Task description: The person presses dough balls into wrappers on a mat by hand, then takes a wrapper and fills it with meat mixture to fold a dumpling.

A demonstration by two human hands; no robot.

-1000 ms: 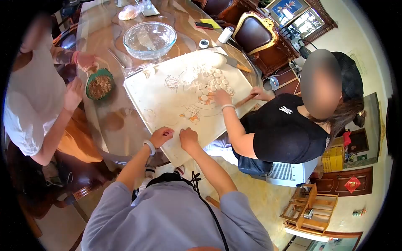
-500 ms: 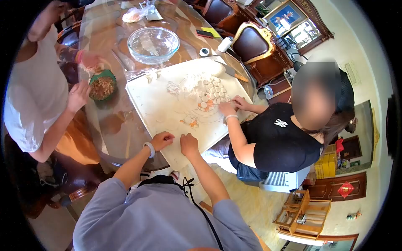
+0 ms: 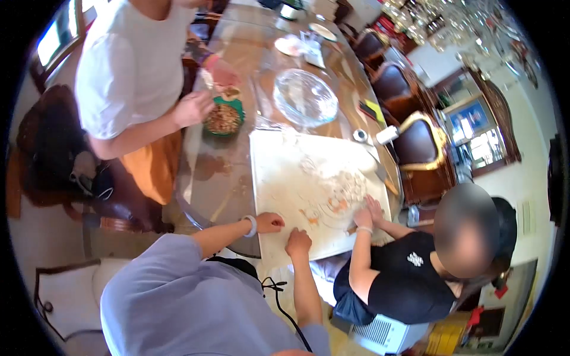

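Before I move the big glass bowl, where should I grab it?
Probably best: grip the glass bowl at opposite points of its rim, coming from its left and right. It's wide, round and shows no handle, and the white board lies close on its near side.

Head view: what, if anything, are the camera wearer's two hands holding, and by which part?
It cannot be told: left hand and right hand are curled, and no held thing shows.
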